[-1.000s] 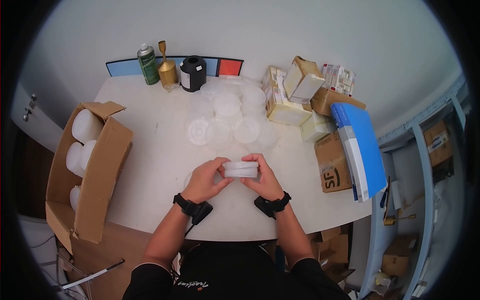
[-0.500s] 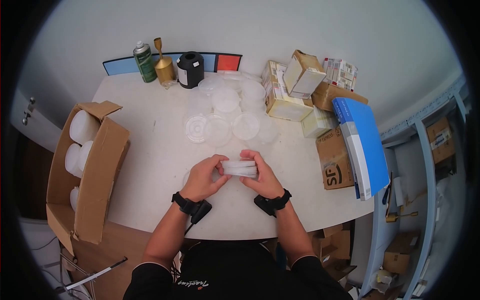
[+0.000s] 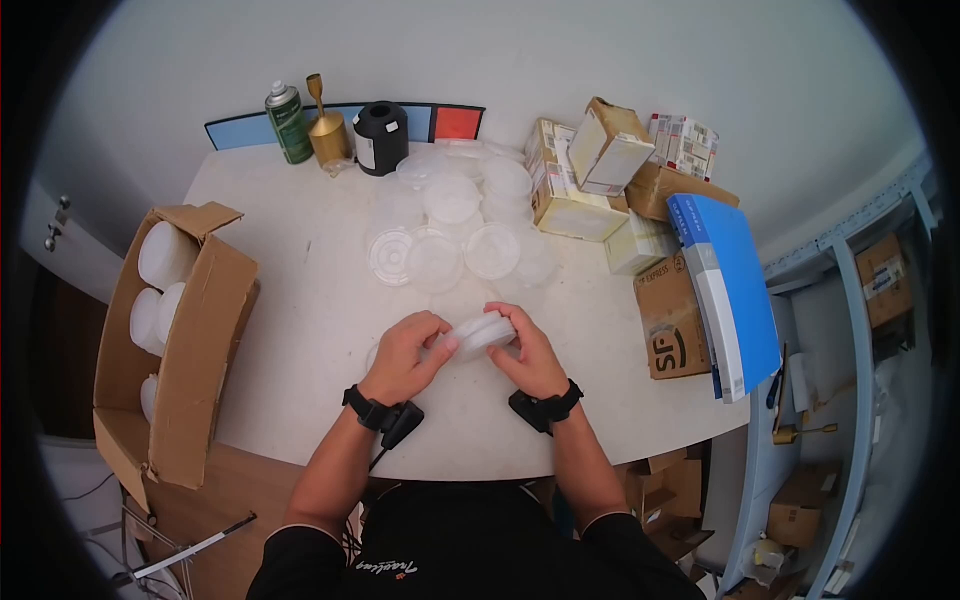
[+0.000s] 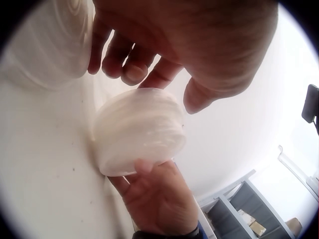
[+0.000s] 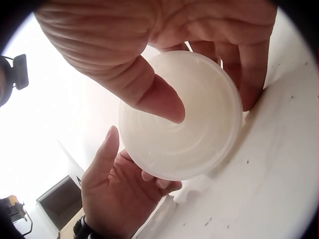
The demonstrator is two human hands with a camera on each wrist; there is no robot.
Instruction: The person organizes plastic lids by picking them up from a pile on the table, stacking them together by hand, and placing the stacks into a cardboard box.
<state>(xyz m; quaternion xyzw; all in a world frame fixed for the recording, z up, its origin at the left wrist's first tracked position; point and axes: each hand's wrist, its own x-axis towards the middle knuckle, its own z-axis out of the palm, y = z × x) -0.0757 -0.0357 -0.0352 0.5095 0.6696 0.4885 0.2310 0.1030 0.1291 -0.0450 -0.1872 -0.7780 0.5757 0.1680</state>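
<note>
A short stack of round translucent plastic lids is held tilted above the near middle of the table. My right hand grips it, the thumb pressed flat on one round face in the right wrist view and the fingers behind. At its other side, my left hand has loosely bent fingers right at the rim, with the thumb standing off the stack in the left wrist view. Seen from the left wrist, the lids lie edge-on between both hands. Beyond them, a spread of more clear lids covers the table's middle.
On the left, an open cardboard box contains several white round tubs. A spray can, a gold candle holder and a black cylinder stand at the back. Cartons and a blue binder line the right side.
The lid stack has turned from level to tilted, its right side higher. My left fingers have loosened from its left edge, while the right hand keeps its grip.
</note>
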